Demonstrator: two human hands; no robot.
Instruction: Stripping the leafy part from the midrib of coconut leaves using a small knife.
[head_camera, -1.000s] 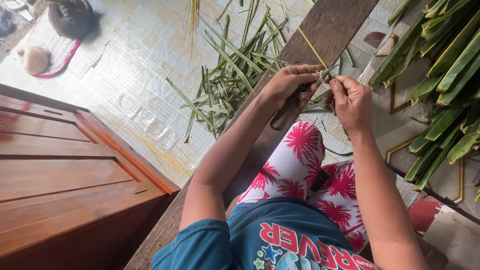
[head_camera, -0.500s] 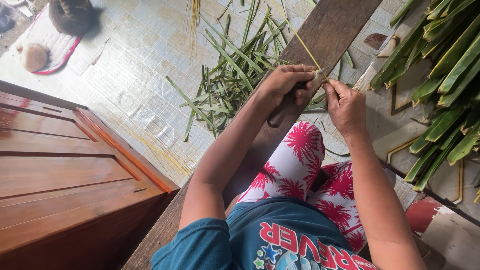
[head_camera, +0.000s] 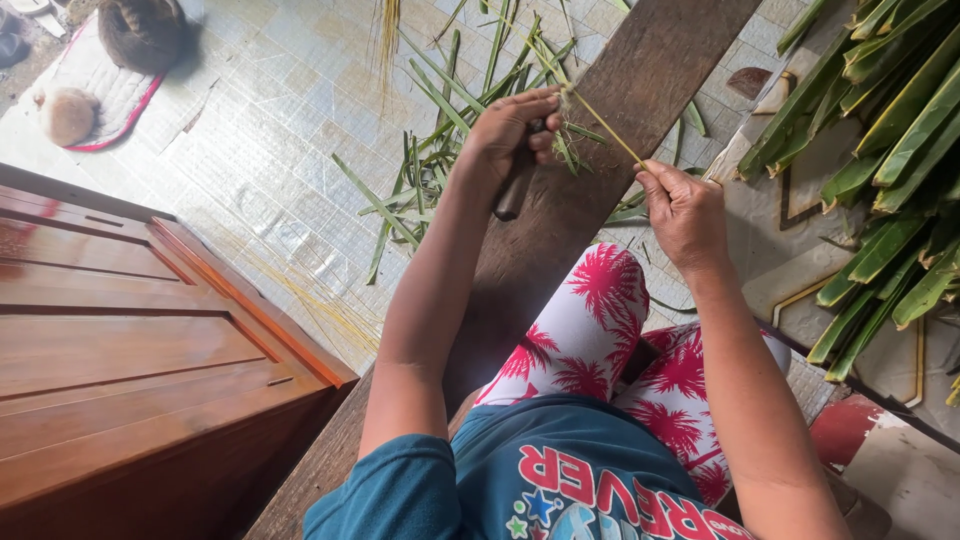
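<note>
My left hand (head_camera: 512, 135) grips a knife with a dark wooden handle (head_camera: 510, 195), its blade end pressed against a thin yellow-green leaf rib (head_camera: 605, 128). My right hand (head_camera: 683, 208) pinches the near end of that rib, which runs taut between the two hands above a long dark wooden plank (head_camera: 640, 70). Thin fibres curl off the rib at the blade. My legs in white trousers with a pink palm print (head_camera: 590, 330) lie under the hands.
Stripped green leaf blades (head_camera: 450, 160) lie piled on the pale tiled floor left of the plank. A stack of whole green palm leaves (head_camera: 890, 130) fills the right side. A red-brown wooden cabinet (head_camera: 120, 340) stands at left. A quilted mat (head_camera: 95, 85) lies far left.
My left hand has slid the knife away along the rib, up and to the left, opening a gap between the hands. My right hand has stayed in place holding the rib's end.
</note>
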